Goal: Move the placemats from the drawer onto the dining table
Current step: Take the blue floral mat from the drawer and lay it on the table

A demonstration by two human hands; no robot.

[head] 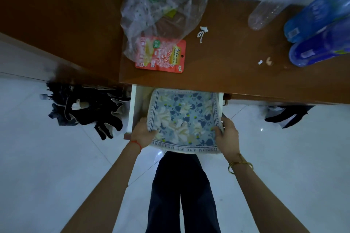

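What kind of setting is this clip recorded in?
Most likely a home dining or living area. A wooden table with an open drawer holds everyday clutter: a snack packet, a plastic bag and water bottles. Both hands, left hand and right hand, grip a floral placemat above a pale tiled floor.
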